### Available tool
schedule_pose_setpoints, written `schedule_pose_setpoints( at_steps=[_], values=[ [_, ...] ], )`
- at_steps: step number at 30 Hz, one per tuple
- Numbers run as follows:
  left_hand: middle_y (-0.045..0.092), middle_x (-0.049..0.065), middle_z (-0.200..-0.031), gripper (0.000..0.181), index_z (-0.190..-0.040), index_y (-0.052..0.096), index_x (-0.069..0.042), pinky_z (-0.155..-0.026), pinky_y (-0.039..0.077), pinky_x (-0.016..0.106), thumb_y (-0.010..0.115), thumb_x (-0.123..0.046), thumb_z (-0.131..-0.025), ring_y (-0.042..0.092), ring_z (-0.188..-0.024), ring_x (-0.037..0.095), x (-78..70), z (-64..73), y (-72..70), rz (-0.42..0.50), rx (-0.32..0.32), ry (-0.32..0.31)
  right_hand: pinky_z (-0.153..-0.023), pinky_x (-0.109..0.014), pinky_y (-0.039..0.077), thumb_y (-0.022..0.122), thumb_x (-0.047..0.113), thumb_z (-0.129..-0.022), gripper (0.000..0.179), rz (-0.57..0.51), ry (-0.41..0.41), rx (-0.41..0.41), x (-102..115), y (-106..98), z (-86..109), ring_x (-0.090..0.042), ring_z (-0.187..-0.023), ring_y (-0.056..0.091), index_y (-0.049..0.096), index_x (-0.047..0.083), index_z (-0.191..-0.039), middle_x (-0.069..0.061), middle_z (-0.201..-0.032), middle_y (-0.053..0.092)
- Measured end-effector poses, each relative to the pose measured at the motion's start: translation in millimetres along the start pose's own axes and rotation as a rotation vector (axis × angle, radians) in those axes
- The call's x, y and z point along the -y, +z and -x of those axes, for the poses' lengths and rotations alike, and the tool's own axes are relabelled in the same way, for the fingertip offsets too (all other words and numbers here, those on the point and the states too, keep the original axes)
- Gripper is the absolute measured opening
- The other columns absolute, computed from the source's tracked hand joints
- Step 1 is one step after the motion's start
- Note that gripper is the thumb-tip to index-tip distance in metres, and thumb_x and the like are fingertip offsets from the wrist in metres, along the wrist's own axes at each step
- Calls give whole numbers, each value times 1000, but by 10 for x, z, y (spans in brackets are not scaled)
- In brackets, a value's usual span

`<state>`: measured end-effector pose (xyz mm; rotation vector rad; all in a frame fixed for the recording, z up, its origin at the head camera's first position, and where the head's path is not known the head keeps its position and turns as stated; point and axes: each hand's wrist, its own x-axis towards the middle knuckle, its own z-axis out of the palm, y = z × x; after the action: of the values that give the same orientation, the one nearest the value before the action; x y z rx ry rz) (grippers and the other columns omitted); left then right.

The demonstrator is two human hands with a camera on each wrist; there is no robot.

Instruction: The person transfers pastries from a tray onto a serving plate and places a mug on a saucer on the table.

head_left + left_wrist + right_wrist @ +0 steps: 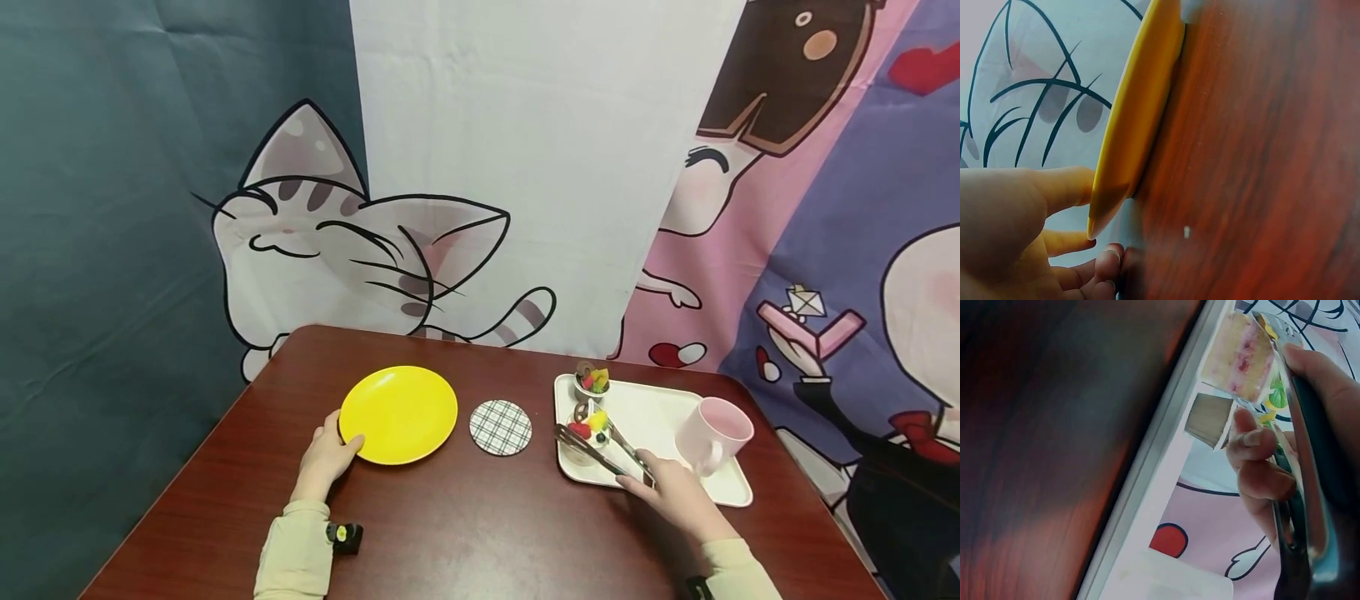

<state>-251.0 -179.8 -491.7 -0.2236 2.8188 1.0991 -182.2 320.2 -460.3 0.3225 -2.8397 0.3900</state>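
On the left, a yellow plate (399,414) lies on the table, and my left hand (326,454) pinches its near-left rim. The left wrist view shows the thumb over the edge of the plate (1132,119) and a finger below it. My right hand (678,496) holds metal tongs (590,451) with dark handles. Their tips straddle a fruit-topped piece of cake (585,430) on the white tray (652,408). In the right wrist view, the layered side of the cake (1238,356) shows beside the tongs (1300,419).
Behind the cake, a small fruit-topped cup dessert (592,385) stands in the tray's far-left corner. A pink mug (716,433) stands at the tray's right end. A checked round coaster (500,427) lies between plate and tray. A printed cloth (487,108) hangs behind the table.
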Motion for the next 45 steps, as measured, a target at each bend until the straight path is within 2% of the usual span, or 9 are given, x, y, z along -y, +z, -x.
schedule_pose_setpoints(
  at_steps=[6, 13, 19, 29, 34, 41, 45],
  values=[
    [34, 28, -123, 72, -140, 13, -2, -89, 34, 56, 49, -33, -86, 43, -105, 42, 9, 4, -3, 6, 4, -11, -46, -19, 25, 69, 41, -72, 36, 22, -28, -39, -11, 25, 51, 0, -48, 30, 59, 13, -93, 14, -52, 34],
    [35, 28, -122, 72, -140, 13, -2, -89, 35, 55, 49, -33, -86, 44, -104, 42, 6, 6, -5, 0, 3, -4, -48, -18, 26, 70, 39, -72, 32, -18, -37, -85, -29, 71, 111, 0, -50, 31, 58, 14, -89, 12, -53, 38],
    [36, 28, -120, 71, -140, 14, -2, -88, 35, 55, 50, -32, -86, 45, -103, 42, 0, 6, 3, -3, -1, 1, -48, -18, 26, 70, 37, -72, 33, -19, -34, -103, -53, 22, 116, 1, -50, 32, 60, 13, -93, 15, -55, 36],
    [38, 27, -115, 72, -140, 14, -1, -86, 36, 53, 49, -32, -86, 46, -96, 37, -4, 3, -16, -3, 4, -3, -46, -18, 26, 68, 37, -74, 34, -23, -18, -67, -48, -125, 3, 1, -48, 30, 58, 12, -94, 13, -55, 36],
    [41, 24, -108, 71, -139, 16, -2, -80, 38, 49, 50, -32, -85, 46, -89, 33, 5, 14, -29, 10, -1, -9, -47, -18, 26, 66, 40, -75, 34, -37, -16, -40, 3, -150, -84, 0, -48, 31, 57, 14, -94, 13, -54, 36],
    [43, 18, -97, 69, -137, 22, -3, -68, 37, 37, 52, -35, -84, 45, -80, 27, 19, -5, -18, 25, -26, -10, -48, -18, 28, 66, 40, -76, 37, -59, -53, -48, 110, -128, -212, 0, -48, 33, 60, 12, -99, 13, -52, 38],
    [43, 17, -98, 68, -138, 20, -5, -69, 36, 35, 51, -32, -84, 45, -81, 26, 43, -28, -12, 36, -13, -23, -48, -18, 28, 66, 40, -76, 37, -69, -62, -41, 159, -56, -282, -1, -48, 34, 60, 12, -99, 12, -53, 38]
  ],
)
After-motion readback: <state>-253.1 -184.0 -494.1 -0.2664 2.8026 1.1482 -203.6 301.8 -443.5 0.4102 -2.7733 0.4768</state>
